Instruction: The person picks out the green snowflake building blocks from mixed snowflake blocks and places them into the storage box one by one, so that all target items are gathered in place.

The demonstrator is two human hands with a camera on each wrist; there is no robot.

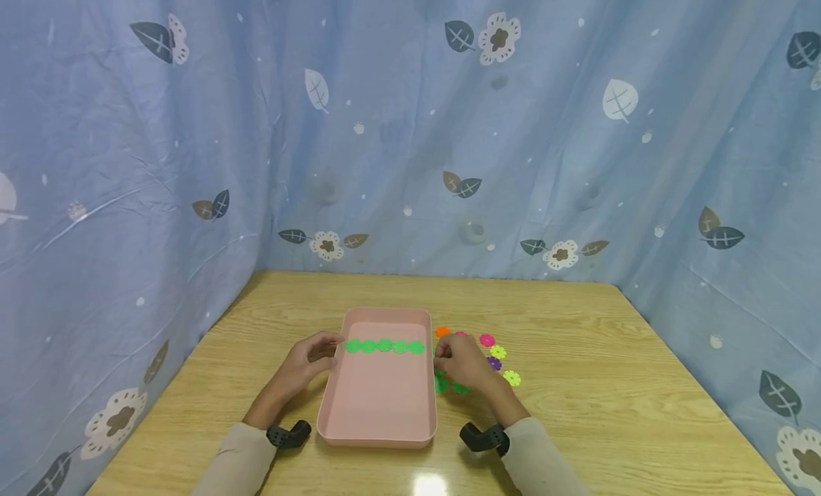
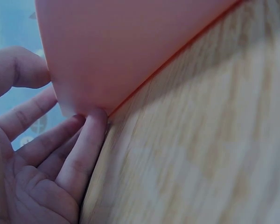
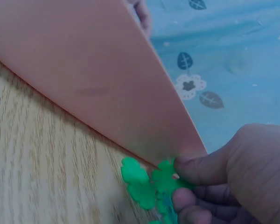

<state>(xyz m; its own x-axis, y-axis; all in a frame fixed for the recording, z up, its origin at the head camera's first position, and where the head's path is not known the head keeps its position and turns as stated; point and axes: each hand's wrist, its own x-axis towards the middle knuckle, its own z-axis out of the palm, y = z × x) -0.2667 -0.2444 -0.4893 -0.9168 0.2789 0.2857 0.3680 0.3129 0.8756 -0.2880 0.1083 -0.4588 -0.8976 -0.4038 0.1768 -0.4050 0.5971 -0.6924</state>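
With thumb and finger of the right hand [image 1: 467, 364], pinched a green, flower-shaped plastic disc [image 3: 164, 179] just beside the right wall of a pink rectangular plastic tray [image 1: 385, 403]; with relaxed fingers of the left hand [image 1: 303, 362], touched its left wall. Showed five similar green discs [image 1: 385, 345] in a row inside, and multicoloured discs [image 1: 512, 378] on the wood-grain table [image 1: 577, 417] to the right.

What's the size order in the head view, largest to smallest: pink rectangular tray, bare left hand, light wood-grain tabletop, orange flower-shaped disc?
1. Light wood-grain tabletop
2. Pink rectangular tray
3. Bare left hand
4. Orange flower-shaped disc
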